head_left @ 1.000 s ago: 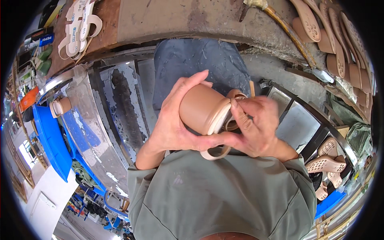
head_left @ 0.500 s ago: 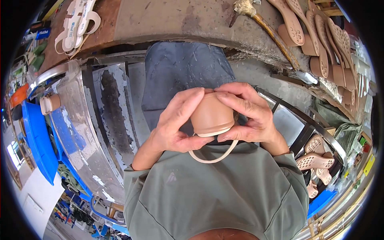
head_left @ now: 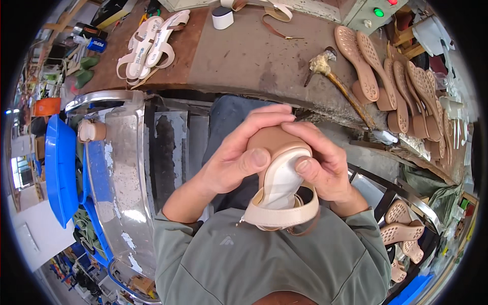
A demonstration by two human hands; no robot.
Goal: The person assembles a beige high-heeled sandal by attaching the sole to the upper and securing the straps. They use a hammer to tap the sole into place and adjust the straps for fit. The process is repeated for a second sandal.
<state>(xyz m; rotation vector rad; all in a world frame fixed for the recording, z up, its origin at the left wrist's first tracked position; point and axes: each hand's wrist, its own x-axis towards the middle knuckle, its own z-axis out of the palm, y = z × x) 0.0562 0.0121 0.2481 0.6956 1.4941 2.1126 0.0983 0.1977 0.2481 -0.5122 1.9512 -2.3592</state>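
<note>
Between my two hands is a heeled sandal (head_left: 282, 175), held close in front of my chest. Its tan heel end points away from me, and the white insole and cream strap face up and toward me. My left hand (head_left: 241, 152) wraps the left side of the heel, its thumb near the insole's edge. On the other side my right hand (head_left: 323, 157) grips the heel, with the thumb pressed on the insole. The undersides of the heel and sole are hidden.
Ahead stands a workbench (head_left: 244, 56) carrying a pair of white sandals (head_left: 152, 48), a hammer (head_left: 338, 84) and a row of tan heeled soles (head_left: 401, 91). Left is a worn metal chair (head_left: 122, 168) and a blue bin (head_left: 58, 173). More perforated soles (head_left: 401, 229) lie at right.
The sandal has been tilted so its insole and strap now show, where the heel's back faced up before. Both hands have shifted their hold, and the view takes in more of the bench.
</note>
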